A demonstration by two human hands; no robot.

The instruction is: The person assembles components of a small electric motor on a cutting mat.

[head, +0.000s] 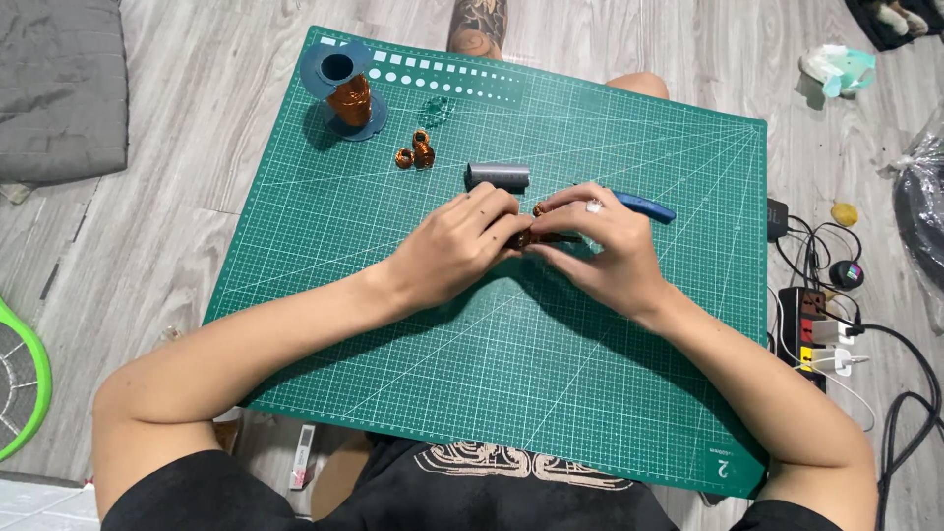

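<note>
Both hands meet over the middle of a green cutting mat (511,374). My left hand (462,246) and my right hand (600,241) pinch a small piece of copper wire (543,236) between their fingertips. A ring shows on a finger of the right hand. Just behind the hands lies a short grey cylinder (498,176). The blue handle of a tool (644,206) sticks out behind the right hand. Two small copper wire coils (417,151) rest further back, near a dark spool of copper wire (346,90) at the mat's far left corner.
The mat lies on a grey wood-look floor. A power strip with plugs and cables (821,329) sits to the right of the mat. A grey cushion (61,88) is at the top left, and a green-rimmed racket (25,379) at the left edge.
</note>
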